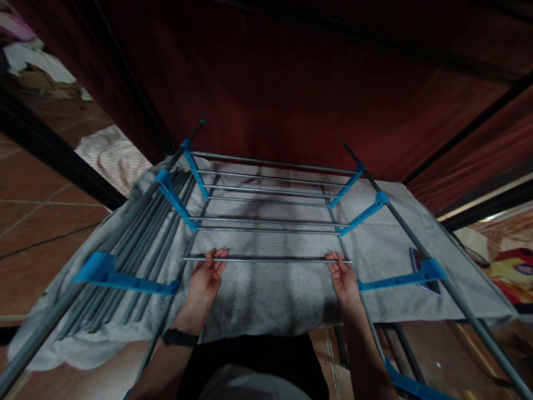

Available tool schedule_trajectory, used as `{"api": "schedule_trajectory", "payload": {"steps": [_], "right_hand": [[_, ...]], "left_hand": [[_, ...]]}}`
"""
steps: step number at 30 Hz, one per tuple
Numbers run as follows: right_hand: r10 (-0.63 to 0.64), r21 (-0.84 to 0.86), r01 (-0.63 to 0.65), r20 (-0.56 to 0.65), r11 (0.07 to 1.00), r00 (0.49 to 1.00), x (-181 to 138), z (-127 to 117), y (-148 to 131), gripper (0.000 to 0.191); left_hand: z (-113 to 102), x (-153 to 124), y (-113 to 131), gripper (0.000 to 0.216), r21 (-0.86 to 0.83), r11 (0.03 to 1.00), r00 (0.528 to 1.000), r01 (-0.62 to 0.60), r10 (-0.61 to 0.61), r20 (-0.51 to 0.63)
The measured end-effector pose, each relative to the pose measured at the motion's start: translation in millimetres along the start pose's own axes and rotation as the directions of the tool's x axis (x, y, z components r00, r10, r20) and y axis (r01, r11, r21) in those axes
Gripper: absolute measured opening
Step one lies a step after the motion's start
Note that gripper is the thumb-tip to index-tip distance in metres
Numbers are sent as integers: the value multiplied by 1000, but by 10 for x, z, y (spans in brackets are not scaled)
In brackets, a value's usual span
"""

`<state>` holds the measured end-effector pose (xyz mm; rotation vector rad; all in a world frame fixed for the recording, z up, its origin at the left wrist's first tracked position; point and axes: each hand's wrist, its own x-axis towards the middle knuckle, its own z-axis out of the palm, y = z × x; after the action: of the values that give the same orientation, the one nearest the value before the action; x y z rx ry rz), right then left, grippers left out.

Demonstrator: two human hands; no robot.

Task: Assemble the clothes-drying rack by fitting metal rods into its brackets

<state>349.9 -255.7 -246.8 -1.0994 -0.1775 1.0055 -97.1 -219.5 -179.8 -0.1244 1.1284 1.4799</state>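
My left hand (pixel 209 272) and my right hand (pixel 341 272) hold a thin grey metal rod (pixel 266 260) level between them, each near one end. Around it stands a rack frame of grey tubes with blue plastic brackets (pixel 177 201) along both sides. Several cross rods (pixel 266 222) span between the far brackets. The near left bracket (pixel 125 280) and the near right bracket (pixel 402 279) lie just outside my hands, with no rod seen joining them. A dark band circles my left wrist.
Several loose grey tubes (pixel 137 250) lie on the left of the grey cloth (pixel 266 300) covering the table. A phone-like object (pixel 428 280) lies on the right, partly behind the frame. A dark red curtain (pixel 266 94) hangs behind. A striped cloth (pixel 114 158) is at the left.
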Motion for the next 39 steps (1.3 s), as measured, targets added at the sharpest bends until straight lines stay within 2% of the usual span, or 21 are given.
{"api": "schedule_trajectory", "payload": {"steps": [4,10,17,20,32,39], "right_hand": [[-12,-51,11,-20,999,1000,58,-18,22,10],[-50,-77,48,-31,996,998,114,-68,44,19],[-52,-104,56,40,993,998,106,-229,37,18],[-66,-114,71,47,991,997,124,-265,51,16],[-62,-81,66,52,995,997,133,-289,45,17],[-35,-73,37,36,997,999,128,-281,27,17]], "left_hand": [[-19,-31,-29,23,-7,1000,999,21,-21,28],[-68,-58,-40,18,7,1000,993,-28,27,114],[-84,-30,-32,19,-29,979,979,-203,202,-31],[-89,-26,-45,23,-17,970,969,-243,242,-48],[-125,11,-69,28,26,974,974,-224,224,-14],[-135,-2,-39,24,71,977,979,-201,202,-8]]}}
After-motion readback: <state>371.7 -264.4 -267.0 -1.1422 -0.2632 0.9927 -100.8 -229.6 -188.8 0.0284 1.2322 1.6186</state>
